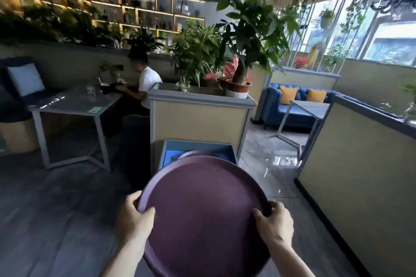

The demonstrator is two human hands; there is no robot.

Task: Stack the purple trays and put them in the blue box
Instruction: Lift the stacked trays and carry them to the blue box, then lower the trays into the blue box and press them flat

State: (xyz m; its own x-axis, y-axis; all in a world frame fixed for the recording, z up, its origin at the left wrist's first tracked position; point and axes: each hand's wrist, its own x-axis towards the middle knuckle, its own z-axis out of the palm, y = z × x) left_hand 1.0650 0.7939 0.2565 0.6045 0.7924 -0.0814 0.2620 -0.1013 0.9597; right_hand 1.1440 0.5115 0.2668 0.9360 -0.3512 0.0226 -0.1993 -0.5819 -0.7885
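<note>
Both hands grip the purple tray [202, 213] at its near rim: left hand [132, 218] curled over the near-left edge with the thumb lying on the tray's face, right hand [275, 220] clamped on the near-right edge, thumb likewise on top. Fingers on both sides wrap under the rim and are mostly hidden.

Tray: round, so no long axis; held in the air, its far edge raised and its face turned toward the camera. The far edge points at the blue box [171, 148]. A second purple rim [198, 153] shows just beyond the tray's far edge; whether it lies inside the box or belongs to the held stack cannot be determined.

Blue box: open-topped, on the floor, against the base of the beige planter [198, 119], directly ahead of the tray.
</note>
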